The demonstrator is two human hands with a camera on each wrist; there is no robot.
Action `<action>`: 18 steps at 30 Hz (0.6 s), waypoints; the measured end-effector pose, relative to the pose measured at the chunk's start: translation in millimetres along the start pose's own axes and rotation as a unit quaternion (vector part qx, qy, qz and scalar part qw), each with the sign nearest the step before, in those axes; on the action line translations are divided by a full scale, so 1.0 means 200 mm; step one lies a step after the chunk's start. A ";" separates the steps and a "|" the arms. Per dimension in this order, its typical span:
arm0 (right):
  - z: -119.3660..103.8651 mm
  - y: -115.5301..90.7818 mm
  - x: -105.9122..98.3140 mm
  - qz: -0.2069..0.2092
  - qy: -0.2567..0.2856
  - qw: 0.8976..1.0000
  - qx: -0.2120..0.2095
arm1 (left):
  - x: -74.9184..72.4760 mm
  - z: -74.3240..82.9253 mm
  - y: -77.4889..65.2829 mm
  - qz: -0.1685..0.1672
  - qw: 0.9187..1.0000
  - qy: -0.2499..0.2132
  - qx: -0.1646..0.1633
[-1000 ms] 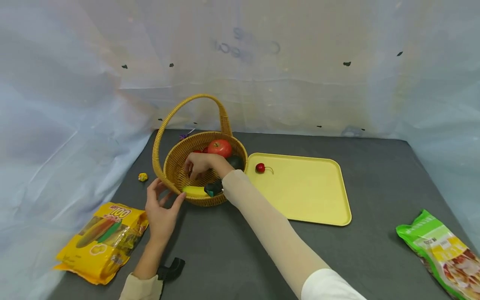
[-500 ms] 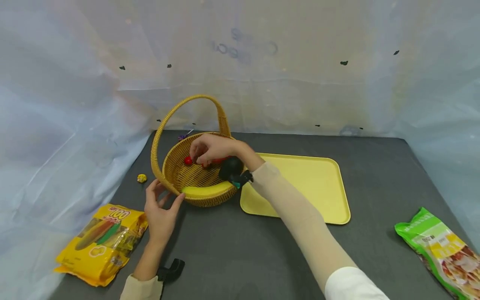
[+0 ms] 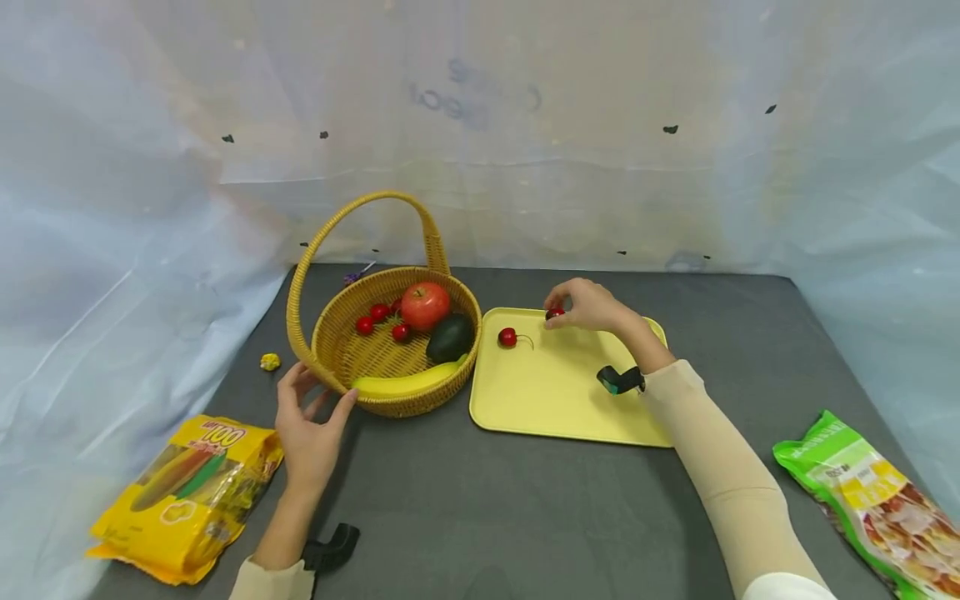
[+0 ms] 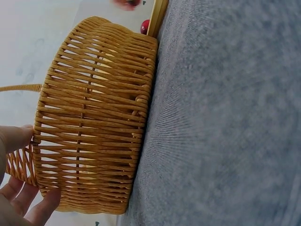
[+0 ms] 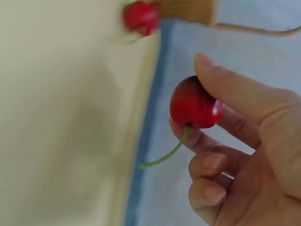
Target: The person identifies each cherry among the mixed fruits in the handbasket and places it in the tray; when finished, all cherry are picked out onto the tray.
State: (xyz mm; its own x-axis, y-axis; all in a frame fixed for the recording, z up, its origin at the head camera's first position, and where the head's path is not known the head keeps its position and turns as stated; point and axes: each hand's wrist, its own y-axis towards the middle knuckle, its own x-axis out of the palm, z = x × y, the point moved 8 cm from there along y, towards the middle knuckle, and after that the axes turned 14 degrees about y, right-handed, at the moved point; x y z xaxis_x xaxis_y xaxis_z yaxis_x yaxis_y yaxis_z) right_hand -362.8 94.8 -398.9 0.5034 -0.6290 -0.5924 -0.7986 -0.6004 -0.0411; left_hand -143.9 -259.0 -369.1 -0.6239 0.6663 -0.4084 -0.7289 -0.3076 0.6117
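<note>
Grey tabletop [image 3: 480, 500]: left hand [image 3: 309, 433] grips the wicker basket [image 3: 405, 407]; to its right, the right hand [image 3: 588, 307] pinches a cherry [image 5: 193, 104], apparently above the yellow tray [image 3: 551, 400].

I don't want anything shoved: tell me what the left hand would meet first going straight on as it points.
Probably the round tan wicker basket, which the left hand grips near the foot of its arched handle; exact depth there is unclear.
</note>
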 end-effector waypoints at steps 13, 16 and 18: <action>0.14 0.03 0.16 -0.030 0.030 0.999 0.015 | 0.04 -0.19 -0.02 -0.005 1.000 -0.015 -0.007; 0.14 0.03 0.18 -0.032 0.027 0.999 0.022 | 0.04 -0.19 -0.02 -0.005 1.000 -0.015 0.002; 0.14 0.03 0.19 -0.032 0.027 0.999 0.026 | 0.04 -0.19 -0.02 -0.003 1.000 -0.014 0.004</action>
State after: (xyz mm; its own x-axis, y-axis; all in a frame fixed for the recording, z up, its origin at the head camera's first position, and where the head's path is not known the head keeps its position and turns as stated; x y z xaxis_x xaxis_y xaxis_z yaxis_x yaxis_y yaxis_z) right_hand -357.9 81.2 -444.2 0.5707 -0.6166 -0.5423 -0.7792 -0.6150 -0.1208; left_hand -156.8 -277.9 -400.9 -0.6113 0.6864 -0.3939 -0.7303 -0.2975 0.6149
